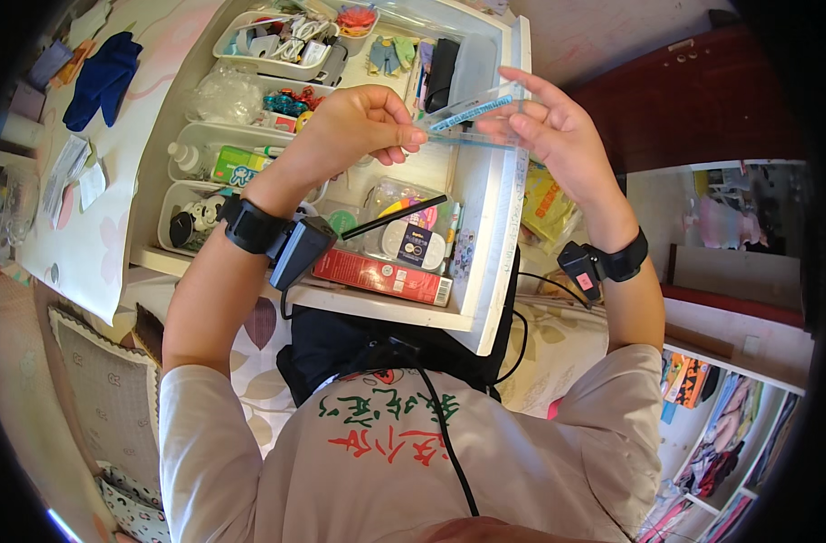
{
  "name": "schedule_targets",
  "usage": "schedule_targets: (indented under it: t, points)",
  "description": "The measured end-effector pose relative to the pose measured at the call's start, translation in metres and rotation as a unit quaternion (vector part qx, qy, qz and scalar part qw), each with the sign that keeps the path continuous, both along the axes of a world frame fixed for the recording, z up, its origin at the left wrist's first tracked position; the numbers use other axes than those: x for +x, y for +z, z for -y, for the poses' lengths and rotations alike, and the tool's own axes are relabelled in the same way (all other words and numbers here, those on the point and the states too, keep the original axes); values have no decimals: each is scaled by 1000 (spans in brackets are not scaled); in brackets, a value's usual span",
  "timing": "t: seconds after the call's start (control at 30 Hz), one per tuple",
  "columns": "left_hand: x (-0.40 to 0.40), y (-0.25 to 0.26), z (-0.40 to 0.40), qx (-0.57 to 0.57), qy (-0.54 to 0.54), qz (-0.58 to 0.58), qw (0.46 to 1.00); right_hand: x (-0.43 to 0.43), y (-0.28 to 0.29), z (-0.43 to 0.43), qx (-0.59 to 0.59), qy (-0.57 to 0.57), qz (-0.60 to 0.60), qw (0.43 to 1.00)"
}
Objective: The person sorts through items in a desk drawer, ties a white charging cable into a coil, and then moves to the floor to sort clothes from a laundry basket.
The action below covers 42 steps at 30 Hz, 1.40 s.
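Observation:
A clear plastic sleeve or flat case (473, 117) with a blue printed strip is stretched between my two hands over the open drawer (413, 302). My left hand (362, 125) pinches its left end between thumb and fingertips. At the opposite end, my right hand (555, 125) holds it with thumb and fingers spread around the edge; some fingers show through the plastic. Below the hands lie a black stick-like rod (394, 217), a white case with a dark label (413, 246) and a red box (382, 277).
White bins (277, 64) hold cables, toys and small packages along the drawer's left side. A patterned tabletop (148, 129) carries a dark blue cloth (103, 81). Right of the drawer is a yellow bag (547, 203). Shelves with folded clothes (718, 434) stand at the lower right.

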State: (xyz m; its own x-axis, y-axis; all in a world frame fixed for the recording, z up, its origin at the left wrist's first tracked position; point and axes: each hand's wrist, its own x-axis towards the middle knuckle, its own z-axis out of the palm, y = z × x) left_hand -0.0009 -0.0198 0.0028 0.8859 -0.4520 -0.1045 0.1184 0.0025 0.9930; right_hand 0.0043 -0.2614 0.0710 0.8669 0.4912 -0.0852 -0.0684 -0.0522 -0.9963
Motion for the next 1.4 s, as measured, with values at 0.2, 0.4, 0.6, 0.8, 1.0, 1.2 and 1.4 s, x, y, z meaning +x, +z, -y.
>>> schedule_targets:
  t: [0.2,0.4,0.6,0.8,1.0,1.2,1.4]
  points:
    - [1,4,-8,-138,-69,-127,980,1,5,3,-134,-32,38,990]
    - [1,7,-13,-203,-148,-137,958,0,10,6,-120,-63,36,990]
    - [2,8,-15,-228,-182,-125,948,-2,11,8,-114,-67,40,990]
    - [3,9,-15,-259,-184,-147,937,0,6,10,-103,-46,37,993]
    - [3,9,-12,-280,-181,-163,929,-2,8,1,-119,-38,39,991]
    - [0,3,-5,-301,-191,-190,915,-4,1,-17,-160,-36,32,986]
    - [0,-5,-5,-297,-188,-200,915,0,-2,-33,-202,21,60,977]
